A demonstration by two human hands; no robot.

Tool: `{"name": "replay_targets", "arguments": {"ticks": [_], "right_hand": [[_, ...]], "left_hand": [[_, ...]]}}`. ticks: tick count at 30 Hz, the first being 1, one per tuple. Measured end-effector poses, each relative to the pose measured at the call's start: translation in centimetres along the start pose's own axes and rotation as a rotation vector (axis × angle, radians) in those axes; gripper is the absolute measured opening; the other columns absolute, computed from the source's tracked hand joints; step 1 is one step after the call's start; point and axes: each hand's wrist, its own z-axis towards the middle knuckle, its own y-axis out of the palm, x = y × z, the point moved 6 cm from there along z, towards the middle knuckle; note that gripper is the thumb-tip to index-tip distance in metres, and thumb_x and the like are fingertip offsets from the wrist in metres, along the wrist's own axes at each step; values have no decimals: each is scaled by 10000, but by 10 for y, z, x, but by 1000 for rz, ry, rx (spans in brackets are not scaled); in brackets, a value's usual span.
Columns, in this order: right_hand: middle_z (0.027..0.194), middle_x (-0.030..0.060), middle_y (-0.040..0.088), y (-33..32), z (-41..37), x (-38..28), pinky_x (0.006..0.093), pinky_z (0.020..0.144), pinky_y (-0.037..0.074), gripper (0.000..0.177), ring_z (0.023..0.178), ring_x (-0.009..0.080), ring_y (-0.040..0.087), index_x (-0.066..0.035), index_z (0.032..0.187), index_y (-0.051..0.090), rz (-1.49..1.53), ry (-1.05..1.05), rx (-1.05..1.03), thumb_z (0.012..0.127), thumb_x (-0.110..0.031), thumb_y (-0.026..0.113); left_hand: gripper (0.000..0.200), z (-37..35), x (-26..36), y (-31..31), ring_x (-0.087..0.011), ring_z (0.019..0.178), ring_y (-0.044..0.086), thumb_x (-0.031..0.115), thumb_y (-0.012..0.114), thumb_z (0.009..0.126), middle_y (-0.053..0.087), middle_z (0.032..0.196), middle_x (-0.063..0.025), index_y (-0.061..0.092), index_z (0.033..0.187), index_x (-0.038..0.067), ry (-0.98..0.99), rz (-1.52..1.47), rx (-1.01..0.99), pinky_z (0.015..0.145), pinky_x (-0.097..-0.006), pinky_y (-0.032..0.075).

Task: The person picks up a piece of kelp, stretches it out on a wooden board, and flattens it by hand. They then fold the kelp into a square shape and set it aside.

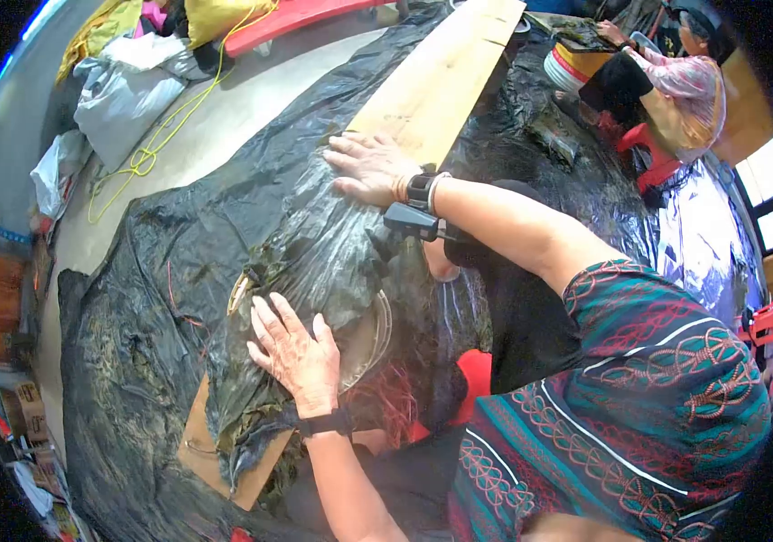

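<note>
Dark, wet-looking sheet material [314, 257] lies spread in front of me, bunched and shiny between my hands. My left hand [296, 352] rests on its lower part with the fingers spread, beside the curved rim of a round container [382, 339]. Farther up, my right hand [370, 169] lies flat with fingers apart, at the near end of a long pale wooden board [432, 90]. A brown flat board [210, 443] shows partly from under the sheet, below my left hand. Neither hand grips anything that I can see.
Black plastic [134, 361] covers the floor. White sacks [125, 95] and a yellow cord [147, 154] lie at the upper left, near a red bench [305, 20]. A seated person [684, 81] works at the upper right beside a striped bucket [567, 68].
</note>
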Motion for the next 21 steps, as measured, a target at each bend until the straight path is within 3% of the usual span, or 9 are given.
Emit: {"name": "replay_targets", "arguments": {"ticks": [6,8,12,17,18,21], "right_hand": [[1587,119,341,-13,-13,-18,611,1168,159,676,1485,279,269,-179,1464,470,11,9,197,951,-616,437],[1591,134,331,-31,-34,-58,613,1177,130,682,1493,278,255,-185,1464,469,15,-212,261,941,-623,446],[1608,114,304,-7,-71,-112,604,1175,167,701,1485,277,275,-149,1491,425,119,-396,91,932,-564,510],[1612,119,303,-2,-69,-106,595,1161,183,703,1487,278,278,-135,1503,408,153,-395,51,946,-555,493],[1560,137,385,0,-70,-105,586,1158,186,705,1452,295,338,-130,1449,474,143,-413,164,922,-599,476],[1518,127,427,-10,-68,-113,580,1131,229,694,1426,306,361,-135,1427,488,139,-410,111,899,-584,520]], "left_hand": [[794,-4,0,-6,-335,1458,269,462,598,911,272,1598,-176,324,1532,50,16,4,-9,1134,-566,236],[820,-3,-2,-3,-337,1458,268,484,607,901,271,1601,-169,320,1535,52,22,1,-18,1136,-561,232],[837,-3,1,-6,-334,1451,284,498,608,893,288,1596,-162,314,1538,54,14,49,-29,1134,-532,245],[854,-3,-1,-6,-323,1455,280,516,610,886,303,1589,-154,312,1539,54,14,18,-10,1134,-527,246],[854,-4,-1,-6,-323,1455,280,516,610,886,303,1589,-154,312,1539,54,-6,27,-13,1134,-527,246],[859,-6,-6,-7,-317,1454,278,535,610,882,315,1580,-160,327,1528,46,17,-17,-9,1132,-530,243]]}}
